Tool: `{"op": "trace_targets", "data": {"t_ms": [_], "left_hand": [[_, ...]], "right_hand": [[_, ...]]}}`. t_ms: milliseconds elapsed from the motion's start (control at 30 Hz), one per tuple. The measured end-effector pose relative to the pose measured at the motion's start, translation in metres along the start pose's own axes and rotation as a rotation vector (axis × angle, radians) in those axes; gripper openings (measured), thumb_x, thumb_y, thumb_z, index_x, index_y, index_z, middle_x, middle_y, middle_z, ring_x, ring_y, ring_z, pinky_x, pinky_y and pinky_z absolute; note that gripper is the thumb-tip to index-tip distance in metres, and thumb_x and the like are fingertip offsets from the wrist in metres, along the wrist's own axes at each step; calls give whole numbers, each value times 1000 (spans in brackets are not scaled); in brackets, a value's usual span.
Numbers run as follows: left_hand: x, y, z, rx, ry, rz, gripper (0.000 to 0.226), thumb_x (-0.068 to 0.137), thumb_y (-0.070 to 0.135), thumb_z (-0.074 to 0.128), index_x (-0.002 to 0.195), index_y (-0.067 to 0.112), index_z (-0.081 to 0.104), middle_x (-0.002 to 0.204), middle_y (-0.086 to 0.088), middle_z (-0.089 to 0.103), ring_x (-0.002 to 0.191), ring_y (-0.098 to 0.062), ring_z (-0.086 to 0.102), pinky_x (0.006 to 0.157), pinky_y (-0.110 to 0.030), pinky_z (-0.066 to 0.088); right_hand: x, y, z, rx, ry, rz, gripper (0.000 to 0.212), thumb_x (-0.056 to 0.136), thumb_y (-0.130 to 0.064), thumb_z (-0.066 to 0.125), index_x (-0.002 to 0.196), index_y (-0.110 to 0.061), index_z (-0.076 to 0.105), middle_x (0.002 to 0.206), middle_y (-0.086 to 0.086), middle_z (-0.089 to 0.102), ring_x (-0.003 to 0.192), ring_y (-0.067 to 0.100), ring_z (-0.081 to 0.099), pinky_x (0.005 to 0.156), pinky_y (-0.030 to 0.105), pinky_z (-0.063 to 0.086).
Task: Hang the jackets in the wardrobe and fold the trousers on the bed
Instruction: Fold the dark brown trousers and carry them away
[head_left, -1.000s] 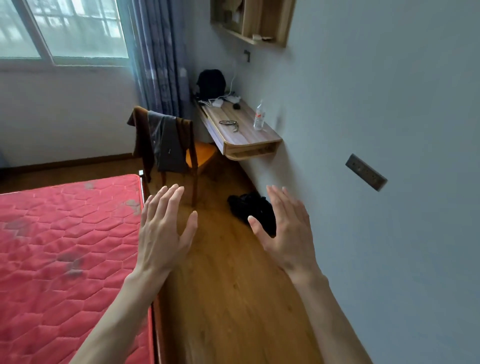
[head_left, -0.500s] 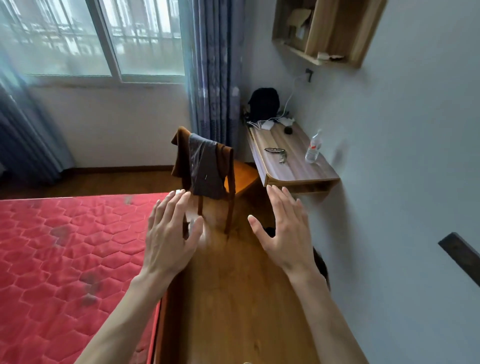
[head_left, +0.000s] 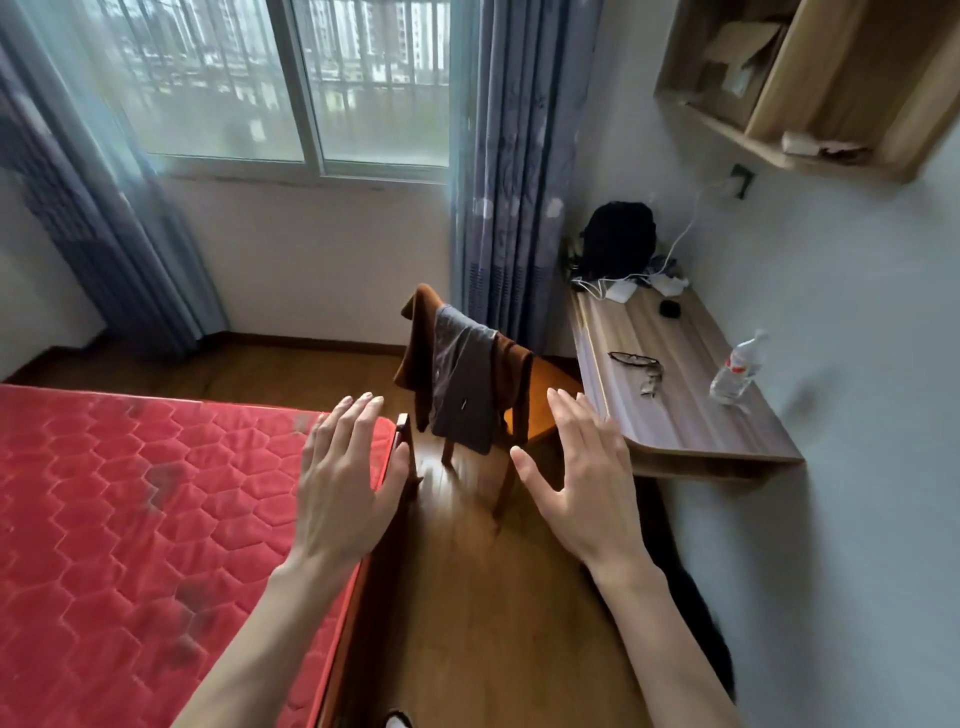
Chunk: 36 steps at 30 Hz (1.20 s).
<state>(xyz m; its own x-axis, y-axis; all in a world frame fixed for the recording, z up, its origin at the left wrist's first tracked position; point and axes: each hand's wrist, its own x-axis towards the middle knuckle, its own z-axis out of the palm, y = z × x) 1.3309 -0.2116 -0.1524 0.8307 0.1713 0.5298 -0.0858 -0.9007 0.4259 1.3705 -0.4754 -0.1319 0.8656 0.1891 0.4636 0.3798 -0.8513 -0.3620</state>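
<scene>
A wooden chair (head_left: 540, 415) stands ahead between the bed and the desk. Over its backrest hang a brown garment (head_left: 418, 353) and a grey garment (head_left: 465, 384). A black garment (head_left: 696, 613) lies on the floor by the right wall, partly hidden behind my right forearm. The bed with a red quilted mattress (head_left: 130, 519) fills the left. My left hand (head_left: 345, 483) and my right hand (head_left: 584, 478) are raised in front of me, fingers straight and spread, holding nothing, short of the chair.
A wall-mounted desk (head_left: 670, 395) on the right carries glasses, a water bottle (head_left: 737, 369), cables and a black bag (head_left: 618, 239). A wall shelf (head_left: 810, 83) hangs above it. Window and blue curtains (head_left: 514, 171) stand behind. Wooden floor (head_left: 493, 597) runs between bed and wall.
The view has lifted and moved toward the chair and desk, which now appear larger and closer. The black garment on the floor slid down to the right. Both hands stayed raised and open.
</scene>
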Motion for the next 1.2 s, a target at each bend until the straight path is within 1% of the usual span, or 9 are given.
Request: {"op": "trace_targets", "data": {"t_ms": [200,300,533,667,800,967,1033,1100,1200], "left_hand": [[67,-57,51,9,-29,-15,60,102,48,48,152,15,47,157,-3,48,153,-19,32,125,-51,28],[111,-86,76,-9,-50,-15,59,101,45,50,151,14,48,156,-3,50,153,-20,34,126,-49,27],[194,-150,135,-43,-118,-3,57,100,41,55,151,15,49,155,-2,51,152,-18,34,128,-45,23],[218,-176,179,-65,-180,-32,58,101,45,51,150,15,50,154,0,52,151,-17,36,125,-47,29],[233,-197,233,-72,-257,-62,60,100,48,47,150,14,51,153,-2,53,149,-19,39,124,-47,30],[251,-226,313,-69,-357,-113,58,100,47,47,148,13,52,150,-3,56,146,-21,43,122,-47,34],[259,-234,345,-69,-394,-120,55,101,44,50,147,14,53,148,-3,58,144,-22,45,120,-48,37],[267,-241,375,-96,-419,-132,49,101,35,55,146,15,53,145,-3,59,140,-22,48,120,-44,38],[280,-246,417,-168,-458,-230,44,102,19,57,145,13,53,141,-7,63,133,-24,55,114,-37,40]], "right_hand": [[75,0,72,13,-39,-4,78,100,-74,33,159,-24,36,164,-4,38,156,12,23,129,41,15],[112,-1,109,27,-71,44,78,99,-74,33,159,-23,37,163,-4,40,156,14,26,129,44,20],[184,1,193,29,-120,167,77,98,-72,38,159,-25,37,163,-4,40,155,13,28,127,36,17],[208,10,238,44,-174,253,77,97,-73,39,158,-25,37,162,-1,42,152,16,35,124,35,22],[226,30,285,62,-247,326,80,97,-74,35,158,-23,37,161,-1,44,149,17,40,124,42,33],[244,66,358,91,-381,453,79,97,-71,40,161,-24,32,163,-2,40,150,15,38,123,36,30],[249,80,384,100,-450,510,79,99,-67,44,163,-25,26,166,-2,34,152,16,35,122,34,29],[256,92,405,114,-494,576,81,99,-64,47,164,-23,21,168,0,31,152,18,34,121,35,31],[262,102,429,155,-538,701,83,99,-63,50,164,-22,18,168,2,29,151,22,36,119,38,34]]}}
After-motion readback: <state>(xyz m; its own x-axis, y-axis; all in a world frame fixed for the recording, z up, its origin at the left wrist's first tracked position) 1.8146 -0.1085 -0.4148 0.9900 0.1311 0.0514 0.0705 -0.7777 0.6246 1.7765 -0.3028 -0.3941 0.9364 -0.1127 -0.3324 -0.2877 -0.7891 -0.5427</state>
